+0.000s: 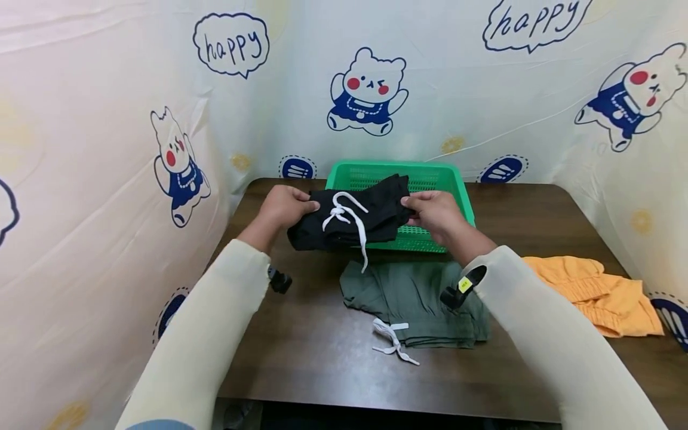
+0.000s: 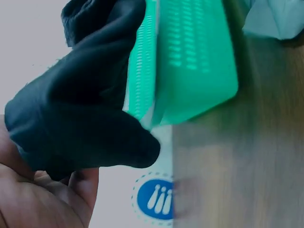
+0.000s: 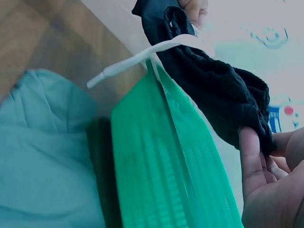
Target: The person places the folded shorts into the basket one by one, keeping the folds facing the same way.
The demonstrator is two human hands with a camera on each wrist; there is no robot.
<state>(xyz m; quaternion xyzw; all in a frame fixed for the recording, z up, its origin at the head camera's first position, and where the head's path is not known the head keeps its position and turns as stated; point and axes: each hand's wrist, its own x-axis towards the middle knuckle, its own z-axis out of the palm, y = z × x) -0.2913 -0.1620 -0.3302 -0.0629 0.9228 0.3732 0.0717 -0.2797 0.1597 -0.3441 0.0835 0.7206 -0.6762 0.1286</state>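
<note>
Folded black shorts (image 1: 376, 209) with a white drawstring tied in a bow hang between both hands, over the near part of the green basket (image 1: 465, 200). My left hand (image 1: 286, 209) pinches their left end, thumb on top. At the other end my right hand (image 1: 434, 214) grips the edge between thumb and fingers, which the right wrist view shows around the black cloth (image 3: 223, 95). In the left wrist view the dark cloth (image 2: 80, 114) droops past the left hand (image 2: 47, 197). Below them on the table, folded grey-green shorts (image 1: 419, 298) lie with their white drawstring toward the front.
Orange folded shorts (image 1: 618, 298) lie at the right side of the brown table (image 1: 301, 358), partly behind the right sleeve. The basket stands near the back edge. A printed curtain (image 1: 301, 77) encloses the table at the back and sides.
</note>
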